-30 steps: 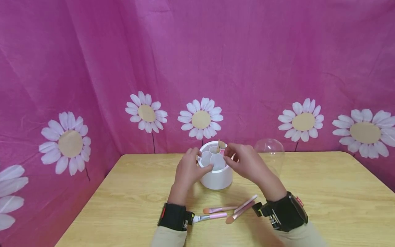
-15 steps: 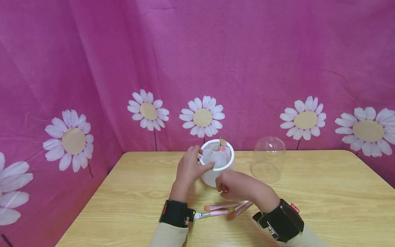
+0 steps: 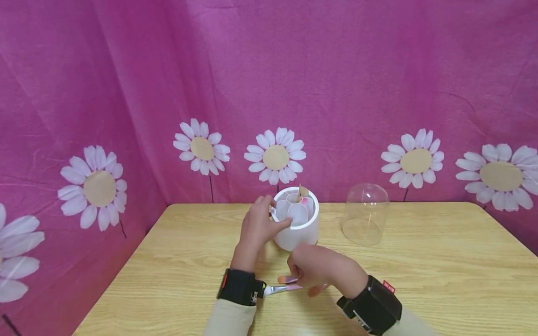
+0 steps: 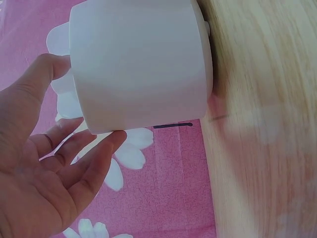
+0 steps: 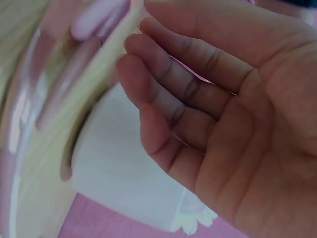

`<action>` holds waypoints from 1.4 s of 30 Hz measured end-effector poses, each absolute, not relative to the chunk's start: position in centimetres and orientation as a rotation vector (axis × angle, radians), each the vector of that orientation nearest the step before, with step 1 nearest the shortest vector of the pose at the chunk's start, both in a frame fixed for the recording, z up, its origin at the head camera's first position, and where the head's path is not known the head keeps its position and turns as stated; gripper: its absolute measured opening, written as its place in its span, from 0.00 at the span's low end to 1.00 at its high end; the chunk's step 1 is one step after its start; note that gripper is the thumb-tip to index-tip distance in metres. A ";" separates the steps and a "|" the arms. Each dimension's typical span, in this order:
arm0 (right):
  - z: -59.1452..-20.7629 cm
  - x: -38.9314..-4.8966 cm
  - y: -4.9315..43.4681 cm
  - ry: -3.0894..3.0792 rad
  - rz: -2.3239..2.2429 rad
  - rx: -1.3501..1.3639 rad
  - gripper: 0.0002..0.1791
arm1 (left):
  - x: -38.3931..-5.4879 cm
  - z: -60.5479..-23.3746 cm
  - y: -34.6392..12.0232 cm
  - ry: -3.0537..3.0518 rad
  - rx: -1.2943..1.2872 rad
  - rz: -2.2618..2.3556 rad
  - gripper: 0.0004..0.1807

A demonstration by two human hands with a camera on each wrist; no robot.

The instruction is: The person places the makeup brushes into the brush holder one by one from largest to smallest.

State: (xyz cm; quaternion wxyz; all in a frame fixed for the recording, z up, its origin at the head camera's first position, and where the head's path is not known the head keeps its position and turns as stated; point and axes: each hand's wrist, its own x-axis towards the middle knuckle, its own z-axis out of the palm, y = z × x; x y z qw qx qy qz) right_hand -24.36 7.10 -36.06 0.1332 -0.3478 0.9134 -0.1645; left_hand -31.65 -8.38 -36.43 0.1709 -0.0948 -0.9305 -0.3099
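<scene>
A white round makeup brush holder (image 3: pixel 296 239) with petal-shaped compartments stands upright on the table. My left hand (image 3: pixel 257 226) holds its near left rim, thumb over the top edge and fingers along the side, as the left wrist view shows on the holder's wall (image 4: pixel 138 64). One makeup brush (image 3: pixel 303 192) stands in the holder at the back. In front of the holder, my right hand (image 3: pixel 321 266) is low over several pink-handled makeup brushes (image 3: pixel 279 290) lying on the table, partly hiding them. Its fingers are loosely bent in the right wrist view, with nothing visible in them.
A clear dome cover (image 3: pixel 366 217) stands on the table (image 3: pixel 428 261) to the right of the holder. Behind the table's far edge hangs a pink cloth (image 3: pixel 336 84) with white daisies.
My right hand has left the holder's right side and come down toward me, over the lying brushes. The left hand has stayed at the rim.
</scene>
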 end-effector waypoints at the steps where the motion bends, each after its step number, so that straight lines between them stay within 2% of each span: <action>1: -36.2 -24.3 6.9 2.653 -0.467 -1.023 0.14 | -31.6 -36.4 -8.4 -2.642 -0.269 -0.880 0.28; 6: -37.1 -24.2 6.4 2.720 -0.367 -1.165 0.18 | -31.7 -36.3 -8.3 -2.643 -0.273 -0.875 0.28; 10: -37.3 -24.2 6.5 2.758 -0.327 -1.155 0.21 | -31.9 -36.4 -8.3 -2.650 -0.271 -0.870 0.28; 15: -36.9 -24.0 6.9 2.804 -0.220 -1.060 0.16 | -32.0 -36.5 -8.3 -2.643 -0.285 -0.858 0.28; 20: -36.6 -23.8 7.2 2.833 -0.136 -0.990 0.18 | -32.0 -36.4 -8.3 -2.630 -0.297 -0.846 0.28; 34: -37.6 -24.4 6.4 2.771 -0.238 -1.159 0.16 | -31.8 -36.3 -8.3 -2.648 -0.283 -0.839 0.28; 42: -36.5 -24.3 7.2 2.653 -0.385 -1.028 0.13 | -31.6 -36.3 -8.5 -2.647 -0.289 -0.858 0.28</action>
